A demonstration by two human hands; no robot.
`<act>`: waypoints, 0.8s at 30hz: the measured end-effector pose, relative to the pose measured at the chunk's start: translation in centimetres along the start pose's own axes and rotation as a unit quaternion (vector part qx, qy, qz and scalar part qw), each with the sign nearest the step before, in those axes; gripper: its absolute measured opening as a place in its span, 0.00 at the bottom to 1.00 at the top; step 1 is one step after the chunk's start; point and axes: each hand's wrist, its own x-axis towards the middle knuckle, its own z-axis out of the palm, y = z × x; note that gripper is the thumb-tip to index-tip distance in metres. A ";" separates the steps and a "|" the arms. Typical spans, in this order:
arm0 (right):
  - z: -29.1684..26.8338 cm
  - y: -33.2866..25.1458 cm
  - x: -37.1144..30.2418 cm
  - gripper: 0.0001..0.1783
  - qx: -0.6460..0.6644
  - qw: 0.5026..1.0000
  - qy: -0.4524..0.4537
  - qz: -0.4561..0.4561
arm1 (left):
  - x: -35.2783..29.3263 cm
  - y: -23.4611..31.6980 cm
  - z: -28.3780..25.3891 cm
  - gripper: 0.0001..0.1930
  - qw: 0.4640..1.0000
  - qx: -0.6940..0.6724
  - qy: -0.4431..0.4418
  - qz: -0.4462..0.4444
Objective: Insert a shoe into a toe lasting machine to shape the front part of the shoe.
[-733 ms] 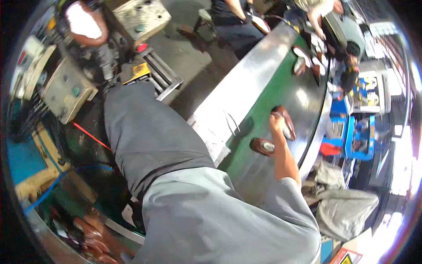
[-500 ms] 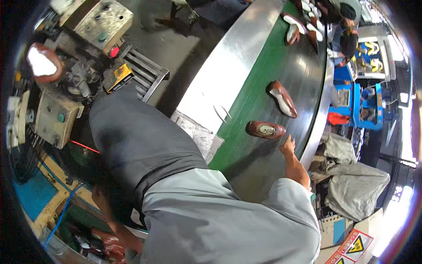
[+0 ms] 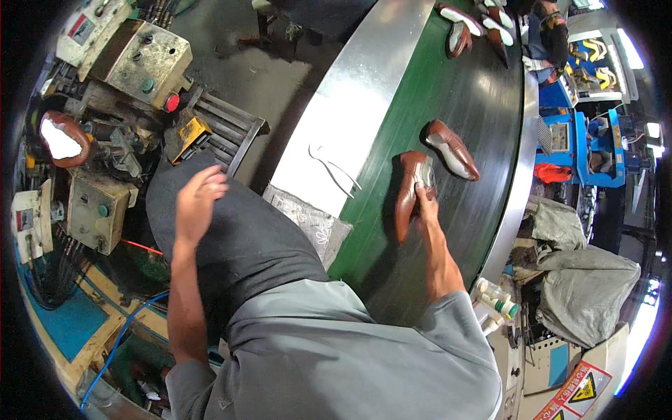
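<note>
1. the right hand (image 3: 425, 204) is closed on a brown shoe (image 3: 406, 194), near its opening, over the green belt (image 3: 374, 234).
2. another brown shoe (image 3: 453, 151) is on the belt, just beside it.
3. the left hand (image 3: 197, 204) is bare, fingers loose and a little bent, above the dark clothes (image 3: 245, 227).
4. a thin tool (image 3: 334, 169) lies near a gray cloth (image 3: 306, 218).

1. A green conveyor belt (image 3: 371, 238) runs from the lower centre to the upper right.
2. Right of centre, a brown shoe (image 3: 455, 150) lies on it.
3. Farther up lie several brown-and-white shoes (image 3: 458, 40).
4. The metal ledge (image 3: 371, 70) along its left carries a thin curved tool (image 3: 326, 162) and grey patterned cloth (image 3: 308, 220).
</note>
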 end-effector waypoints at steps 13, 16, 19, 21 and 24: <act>38.4 -4.5 -17.9 0.42 0.265 0.649 -0.611 0.368 | 2.3 8.5 -0.4 0.24 0.960 0.094 0.094 0.246; 41.6 -4.6 -20.5 0.46 0.160 0.709 -0.567 0.388 | -2.1 7.2 -4.8 0.17 0.944 0.143 0.238 0.179; 41.4 -6.0 -25.3 0.51 -0.136 0.766 -0.622 0.087 | -5.6 4.7 -7.6 0.12 0.883 0.244 0.357 0.181; 42.6 -6.2 -26.9 0.56 -0.168 0.743 -0.642 0.088 | -7.3 4.0 -9.1 0.13 0.919 0.220 0.301 0.127; 43.0 -5.0 -27.1 0.60 -0.242 0.716 -0.653 0.049 | -10.0 4.3 -10.6 0.15 0.908 0.256 0.294 0.153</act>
